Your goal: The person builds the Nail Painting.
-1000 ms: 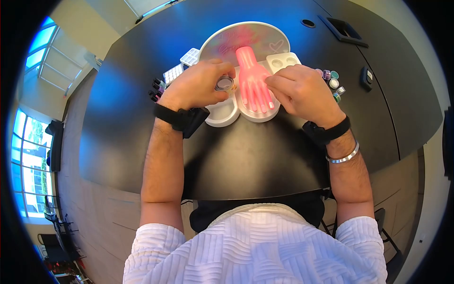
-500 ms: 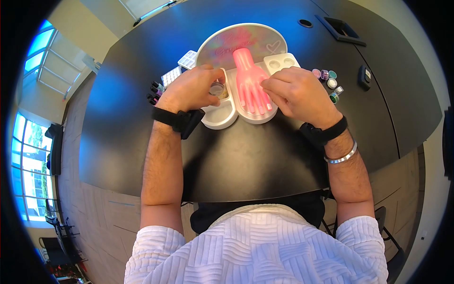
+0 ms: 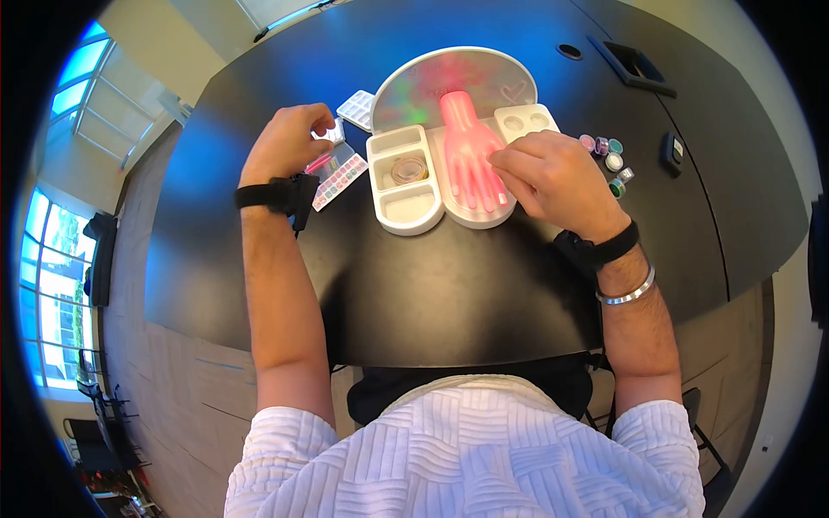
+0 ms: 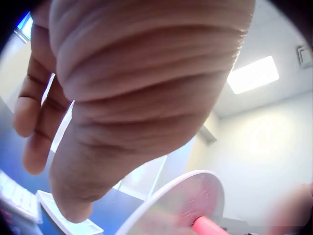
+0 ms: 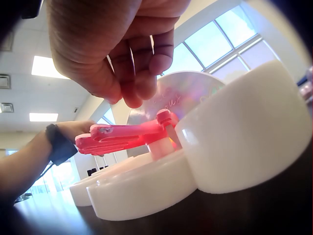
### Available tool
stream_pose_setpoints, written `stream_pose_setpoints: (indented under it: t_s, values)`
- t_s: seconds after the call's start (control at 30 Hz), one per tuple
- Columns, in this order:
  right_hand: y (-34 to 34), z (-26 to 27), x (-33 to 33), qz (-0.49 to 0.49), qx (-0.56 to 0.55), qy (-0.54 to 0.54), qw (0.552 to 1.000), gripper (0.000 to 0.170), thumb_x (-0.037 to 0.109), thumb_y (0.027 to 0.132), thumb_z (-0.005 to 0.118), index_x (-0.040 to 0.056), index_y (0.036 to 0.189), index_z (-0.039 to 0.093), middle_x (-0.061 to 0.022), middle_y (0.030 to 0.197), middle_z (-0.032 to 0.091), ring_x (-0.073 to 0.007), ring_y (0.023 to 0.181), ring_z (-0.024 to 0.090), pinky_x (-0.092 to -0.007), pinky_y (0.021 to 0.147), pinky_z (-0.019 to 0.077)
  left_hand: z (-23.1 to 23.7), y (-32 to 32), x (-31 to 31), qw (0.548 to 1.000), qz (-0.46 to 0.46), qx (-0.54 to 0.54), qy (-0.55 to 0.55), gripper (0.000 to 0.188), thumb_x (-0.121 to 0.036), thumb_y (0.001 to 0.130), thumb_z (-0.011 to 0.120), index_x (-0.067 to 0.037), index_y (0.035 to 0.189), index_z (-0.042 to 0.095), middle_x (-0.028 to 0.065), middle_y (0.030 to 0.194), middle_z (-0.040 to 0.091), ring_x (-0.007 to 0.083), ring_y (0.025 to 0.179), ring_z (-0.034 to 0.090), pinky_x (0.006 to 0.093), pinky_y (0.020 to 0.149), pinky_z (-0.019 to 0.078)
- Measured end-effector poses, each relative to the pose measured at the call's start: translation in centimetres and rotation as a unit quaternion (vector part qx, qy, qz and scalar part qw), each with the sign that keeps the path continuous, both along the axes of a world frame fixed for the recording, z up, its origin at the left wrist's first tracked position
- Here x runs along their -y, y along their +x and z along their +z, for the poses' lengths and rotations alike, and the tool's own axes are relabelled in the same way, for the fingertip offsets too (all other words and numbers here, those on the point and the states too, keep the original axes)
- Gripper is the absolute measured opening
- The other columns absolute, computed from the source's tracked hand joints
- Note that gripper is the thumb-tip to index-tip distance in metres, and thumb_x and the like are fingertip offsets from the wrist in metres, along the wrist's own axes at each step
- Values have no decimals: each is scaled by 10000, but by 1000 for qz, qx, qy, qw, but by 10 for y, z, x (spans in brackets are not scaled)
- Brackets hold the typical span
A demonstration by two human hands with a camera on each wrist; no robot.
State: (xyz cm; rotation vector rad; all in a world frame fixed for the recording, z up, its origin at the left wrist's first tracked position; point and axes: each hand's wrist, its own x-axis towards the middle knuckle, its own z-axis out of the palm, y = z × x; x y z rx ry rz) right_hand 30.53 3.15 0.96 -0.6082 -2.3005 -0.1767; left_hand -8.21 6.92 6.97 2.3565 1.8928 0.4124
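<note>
In the head view a pink practice hand (image 3: 473, 160) lies fingers-forward on a white nail stand (image 3: 406, 229). My right hand (image 3: 553, 181) hovers at its right side. In the right wrist view its fingertips (image 5: 145, 85) hang loosely bent above the practice hand, with nothing visible between them. My left hand (image 3: 285, 142) is over the left of the table, thumb and fingers apart, beside a case of small coloured pieces (image 3: 341, 183) and a white box (image 3: 332, 131). A round clear roll, like tape (image 3: 409, 170), sits in the stand's middle left compartment.
A round mirror-like board (image 3: 406, 95) rises at the stand's back. White palette tray (image 3: 356, 110) lies behind the left hand. Several small glitter jars (image 3: 614, 161) stand to the right, with a black device (image 3: 671, 147) beyond them. The table's front edge (image 3: 466, 363) is near my body.
My left hand put the round clear roll into the stand's compartment, let go and moved left over the cases. My right hand stays beside the practice hand.
</note>
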Motion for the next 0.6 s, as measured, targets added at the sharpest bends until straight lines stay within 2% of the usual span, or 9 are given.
stream_pose_setpoints:
  t_s: [0.07, 0.13, 0.23, 0.37, 0.6]
  values:
    - [-1, 1, 0, 1, -2, 3, 1000, 62, 58, 887, 732, 57, 944, 708, -91, 761, 660, -319, 745, 681, -446, 654, 540, -11, -4, -7, 999, 3, -39, 2, 289, -46, 831, 821, -23, 1115, 770, 151, 1083, 807, 349, 964, 780, 439, 876, 613]
    - [-1, 1, 0, 2, -4, 5, 1000, 66, 54, 885, 733, 54, 947, 709, -92, 756, 657, -321, 739, 678, -446, 649, 537, -24, -7, -12, 999, 15, -31, -7, 268, -9, 800, 812, -28, 1065, 777, 157, 1059, 812, 359, 983, 781, 437, 888, 611]
    - [-1, 3, 2, 1, -8, 1, 1000, 93, 43, 879, 737, 49, 970, 721, -92, 759, 664, -321, 733, 675, -442, 646, 530, -39, -5, -18, 997, 51, -46, -46, 283, -18, 701, 868, 0, 962, 760, 168, 929, 787, 351, 913, 765, 435, 836, 601]
    - [-1, 7, 5, -5, -10, -7, 1000, 121, 33, 869, 746, 42, 989, 738, -89, 769, 677, -316, 731, 676, -435, 645, 524, -47, 3, -19, 990, 89, -85, -68, 270, 15, 740, 843, -55, 997, 800, 183, 1028, 807, 385, 1026, 774, 450, 924, 619]
    - [-1, 8, 6, -17, -1, -13, 1000, 111, 47, 879, 760, 42, 989, 749, -84, 783, 689, -308, 739, 688, -426, 656, 531, -50, 0, -21, 992, 86, -76, -56, 269, 6, 750, 838, -61, 1008, 808, 187, 1034, 808, 379, 1021, 777, 447, 926, 627]
